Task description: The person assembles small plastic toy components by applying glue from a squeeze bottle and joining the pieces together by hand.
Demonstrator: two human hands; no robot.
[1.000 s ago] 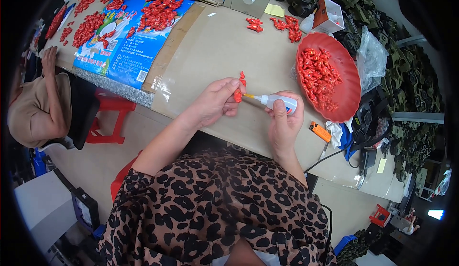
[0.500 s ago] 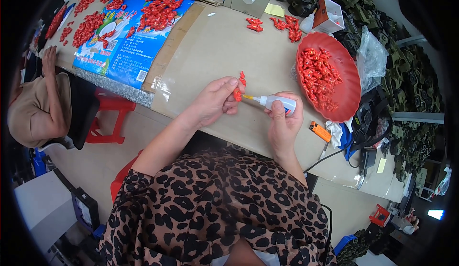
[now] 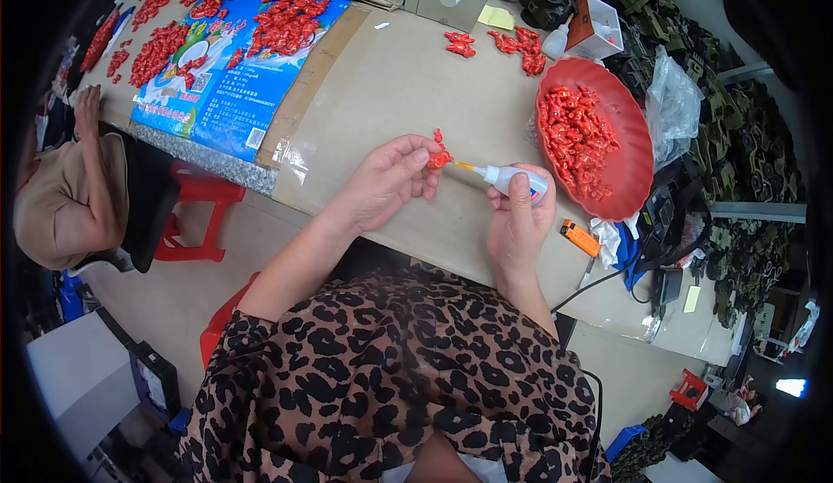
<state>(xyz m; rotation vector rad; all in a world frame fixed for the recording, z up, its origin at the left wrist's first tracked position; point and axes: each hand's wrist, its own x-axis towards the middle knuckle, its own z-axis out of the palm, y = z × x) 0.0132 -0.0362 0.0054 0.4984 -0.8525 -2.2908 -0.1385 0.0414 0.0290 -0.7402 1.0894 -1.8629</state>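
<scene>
Between the thumb and fingers of my left hand is a small red plastic figure, pinched at one side. My right hand is wrapped round a white squeeze glue bottle. The bottle lies almost level, and its thin yellowish nozzle points left at the figure. Its tip is at or very close to the figure; whether they touch, I cannot tell. To the right of my right hand stands a red scalloped bowl holding many red pieces.
An orange lighter lies right of my right hand. Loose red pieces and a second white bottle are at the back. Blue printed cardboard with red pieces lies left. A co-worker's arm rests at the far left table edge.
The red figure has turned in my left fingers. My right hand and the glue bottle have shifted slightly right, and the bottle's nozzle tilts down more toward the right.
</scene>
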